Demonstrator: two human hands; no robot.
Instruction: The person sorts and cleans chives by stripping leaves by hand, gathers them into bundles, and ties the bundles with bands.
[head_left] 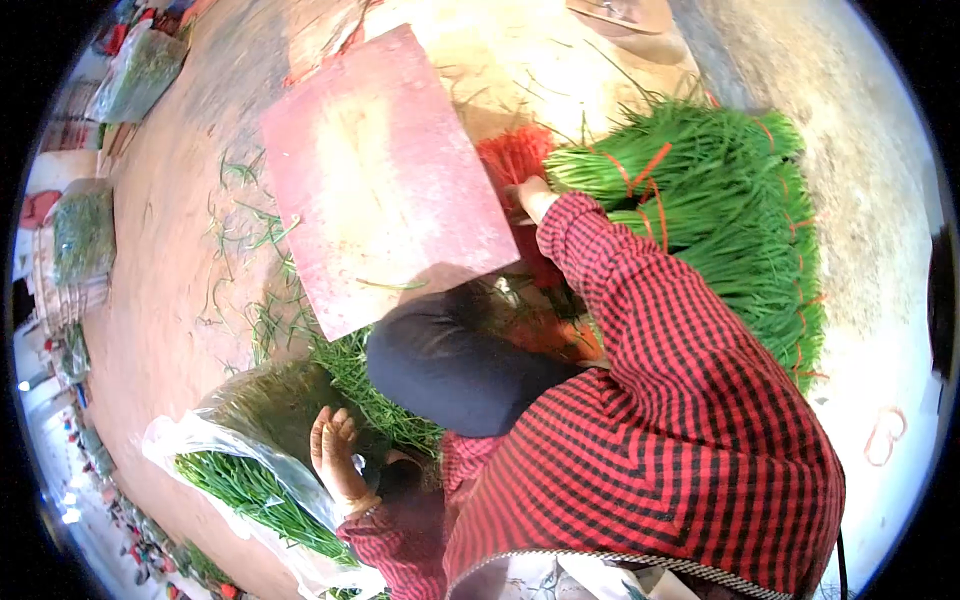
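My right hand (534, 196) reaches to a bunch of red ties (520, 150) beside the pink board (385, 170); its fingers are bent at the ties, and what they hold is too small to make out. Tied bundles of green stalks (700, 200) with red bands are stacked just right of it. My left hand (338, 445) is raised with its palm up and fingers apart, holding nothing, beside an open plastic bag (215, 425) of green stalks (255, 490). One thin green stalk (392, 285) lies on the board's near edge.
Loose stalks (265, 320) are scattered on the brown floor (160, 300) left of the board. More filled plastic bags (82, 235) stand along the far left. A sandal (625, 14) is at the top. My dark-clothed knee (430, 360) is by the board's near edge.
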